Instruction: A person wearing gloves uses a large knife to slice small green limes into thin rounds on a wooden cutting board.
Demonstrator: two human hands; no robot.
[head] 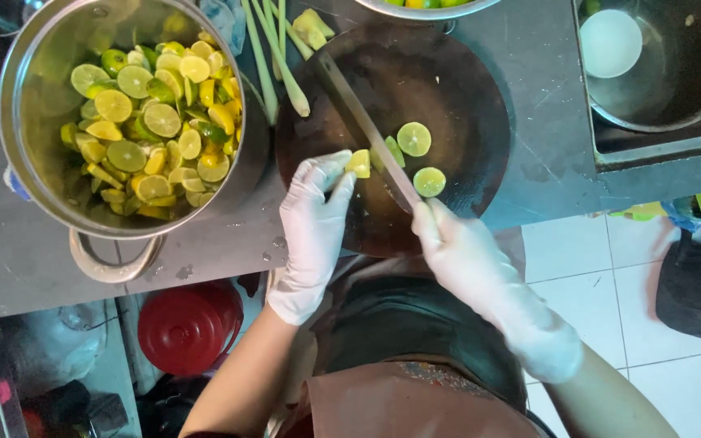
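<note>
Both my hands wear white gloves over a round dark wooden cutting board [448, 89]. My left hand [311, 223] pinches a yellow-green lime piece [359, 163] at the board's middle. My right hand [462, 251] grips the handle of a long knife [363, 126], whose blade runs up and to the left across the board, just beside that piece. Right of the blade lie two cut lime halves [414, 139] [429, 182], cut faces up, and a small wedge [393, 151] touches the blade.
A large steel pot [38, 122] full of several sliced limes stands at the left on the grey counter [10, 259]. Lemongrass stalks [273, 57] lie at the board's top left. A steel basin [683, 89] holding a white bowl [610, 42] sits top right. Below the counter are a red lid [188, 324] and white floor tiles.
</note>
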